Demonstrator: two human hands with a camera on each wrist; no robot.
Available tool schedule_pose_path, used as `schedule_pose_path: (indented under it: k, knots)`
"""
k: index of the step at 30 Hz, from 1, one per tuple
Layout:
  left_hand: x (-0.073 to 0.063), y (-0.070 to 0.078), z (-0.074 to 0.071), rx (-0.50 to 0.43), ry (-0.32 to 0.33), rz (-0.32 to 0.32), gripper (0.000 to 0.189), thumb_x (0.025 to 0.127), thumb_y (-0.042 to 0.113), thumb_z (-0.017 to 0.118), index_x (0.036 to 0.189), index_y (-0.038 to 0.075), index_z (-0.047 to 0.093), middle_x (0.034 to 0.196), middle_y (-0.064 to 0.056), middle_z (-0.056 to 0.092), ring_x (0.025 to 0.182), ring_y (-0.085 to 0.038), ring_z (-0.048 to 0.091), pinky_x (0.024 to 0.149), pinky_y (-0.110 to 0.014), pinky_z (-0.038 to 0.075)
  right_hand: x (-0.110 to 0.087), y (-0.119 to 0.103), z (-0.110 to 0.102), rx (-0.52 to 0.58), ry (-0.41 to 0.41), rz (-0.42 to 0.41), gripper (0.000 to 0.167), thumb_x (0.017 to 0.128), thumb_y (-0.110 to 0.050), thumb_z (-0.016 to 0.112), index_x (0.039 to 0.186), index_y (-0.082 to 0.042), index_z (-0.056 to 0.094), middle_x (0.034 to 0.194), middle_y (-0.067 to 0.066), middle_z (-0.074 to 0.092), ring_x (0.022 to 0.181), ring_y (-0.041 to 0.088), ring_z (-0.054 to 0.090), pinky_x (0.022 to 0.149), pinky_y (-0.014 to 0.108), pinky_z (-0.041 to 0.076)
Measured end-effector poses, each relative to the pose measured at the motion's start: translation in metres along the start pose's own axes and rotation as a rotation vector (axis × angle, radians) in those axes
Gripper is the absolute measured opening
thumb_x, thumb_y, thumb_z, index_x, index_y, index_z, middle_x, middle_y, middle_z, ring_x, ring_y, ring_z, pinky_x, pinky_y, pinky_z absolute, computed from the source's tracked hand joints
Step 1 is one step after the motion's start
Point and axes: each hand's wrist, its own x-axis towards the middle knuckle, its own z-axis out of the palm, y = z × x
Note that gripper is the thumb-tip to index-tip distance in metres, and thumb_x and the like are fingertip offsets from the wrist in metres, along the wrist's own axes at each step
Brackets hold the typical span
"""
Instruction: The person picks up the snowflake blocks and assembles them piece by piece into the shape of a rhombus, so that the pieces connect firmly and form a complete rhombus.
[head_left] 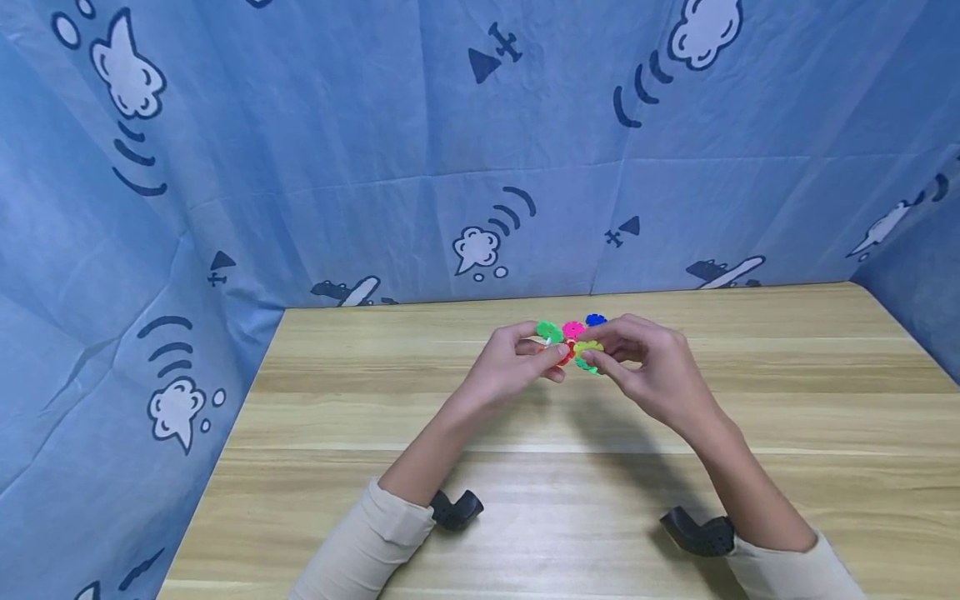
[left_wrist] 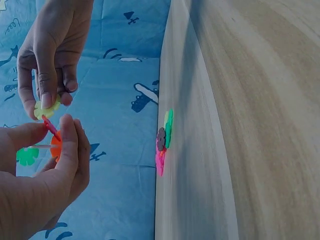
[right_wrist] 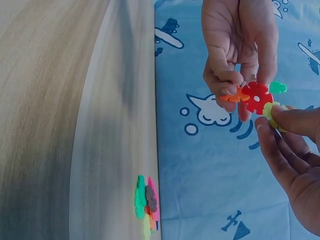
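Note:
My left hand [head_left: 513, 360] holds a small joined cluster of notched plastic discs. It includes a red disc [right_wrist: 263, 92], an orange disc [right_wrist: 234, 95], a green disc [left_wrist: 27, 157] and a white disc [left_wrist: 44, 146] seen edge-on. Between thumb and fingers, my right hand [head_left: 654, 365] pinches a yellow disc [left_wrist: 41, 111]. In the right wrist view the yellow disc meets the red one's notched edge. Both hands are raised above the table, close together, and fingers cover parts of the cluster.
Loose discs lie on the wooden table [head_left: 360, 417] beyond the hands: a pink disc [head_left: 573, 328], a blue disc [head_left: 596, 319], a green disc [left_wrist: 169, 129] and a dark grey disc [left_wrist: 161, 139]. A blue patterned cloth [head_left: 337, 150] hangs behind the table's far edge.

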Motion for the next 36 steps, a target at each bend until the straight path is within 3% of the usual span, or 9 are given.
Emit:
schedule_pose_path:
  k: [10, 17, 22, 28, 31, 34, 36]
  knots:
    - [-0.0013, 0.0011, -0.0039, 0.028, -0.098, 0.016, 0.041, 0.098, 0.008, 0.077, 0.137, 0.001, 0.067, 0.114, -0.02, 0.077, 0.111, -0.045, 0.076, 0.107, -0.054, 0.061, 0.0011, 0.0003, -0.0025, -0.028, 0.027, 0.036, 0.027, 0.079, 0.014, 0.088, 0.102, 0.0, 0.08, 0.089, 0.009, 0.077, 0.072, 0.002, 0.071, 0.069, 0.008, 0.06]
    - [-0.0011, 0.0013, -0.0022, 0.105, -0.01, 0.1, 0.031, 0.091, 0.002, 0.084, 0.12, -0.003, 0.074, 0.106, -0.018, 0.08, 0.098, -0.036, 0.081, 0.094, -0.052, 0.066, 0.0012, -0.0019, 0.0006, -0.015, 0.035, 0.04, 0.026, 0.078, 0.013, 0.088, 0.099, -0.001, 0.082, 0.089, 0.008, 0.076, 0.077, 0.002, 0.073, 0.073, 0.007, 0.06]
    - [-0.001, 0.0031, 0.0003, 0.17, 0.043, 0.102, 0.027, 0.089, 0.0, 0.086, 0.115, -0.002, 0.076, 0.104, -0.017, 0.081, 0.087, -0.023, 0.082, 0.091, -0.05, 0.068, 0.0003, -0.0025, 0.0037, -0.025, 0.059, 0.029, 0.026, 0.075, 0.016, 0.089, 0.094, -0.001, 0.082, 0.086, 0.008, 0.077, 0.075, 0.003, 0.072, 0.074, 0.006, 0.059]
    - [-0.0028, 0.0063, 0.0018, 0.263, 0.081, 0.112, 0.028, 0.088, 0.0, 0.087, 0.115, -0.001, 0.077, 0.105, -0.014, 0.082, 0.085, -0.017, 0.08, 0.08, -0.032, 0.068, -0.0011, -0.0028, 0.007, -0.051, 0.076, 0.014, 0.027, 0.073, 0.017, 0.09, 0.091, -0.002, 0.083, 0.084, 0.007, 0.077, 0.074, 0.008, 0.074, 0.073, 0.006, 0.059]
    - [-0.0026, 0.0061, 0.0018, 0.227, 0.069, 0.107, 0.029, 0.089, 0.001, 0.086, 0.117, -0.003, 0.076, 0.105, -0.016, 0.082, 0.084, -0.017, 0.08, 0.085, -0.04, 0.069, -0.0005, -0.0009, 0.0064, -0.068, 0.073, 0.004, 0.03, 0.075, 0.014, 0.09, 0.099, -0.002, 0.083, 0.086, 0.007, 0.077, 0.074, 0.006, 0.072, 0.072, 0.005, 0.058]
    - [-0.0013, 0.0043, 0.0015, 0.164, 0.057, 0.095, 0.032, 0.091, 0.002, 0.085, 0.121, -0.003, 0.074, 0.106, -0.018, 0.081, 0.082, -0.02, 0.08, 0.091, -0.052, 0.067, 0.001, 0.0019, 0.0045, -0.088, 0.041, 0.016, 0.039, 0.079, 0.008, 0.09, 0.115, -0.004, 0.08, 0.09, 0.006, 0.08, 0.076, 0.007, 0.073, 0.071, 0.007, 0.059]
    - [-0.0002, 0.0027, 0.0013, 0.136, 0.056, 0.084, 0.035, 0.092, 0.003, 0.084, 0.124, -0.003, 0.072, 0.107, -0.018, 0.08, 0.081, -0.022, 0.08, 0.091, -0.053, 0.067, 0.0019, 0.0038, 0.0027, -0.103, 0.016, 0.043, 0.046, 0.082, 0.004, 0.089, 0.126, -0.007, 0.077, 0.093, 0.007, 0.081, 0.08, 0.011, 0.075, 0.072, 0.008, 0.059]
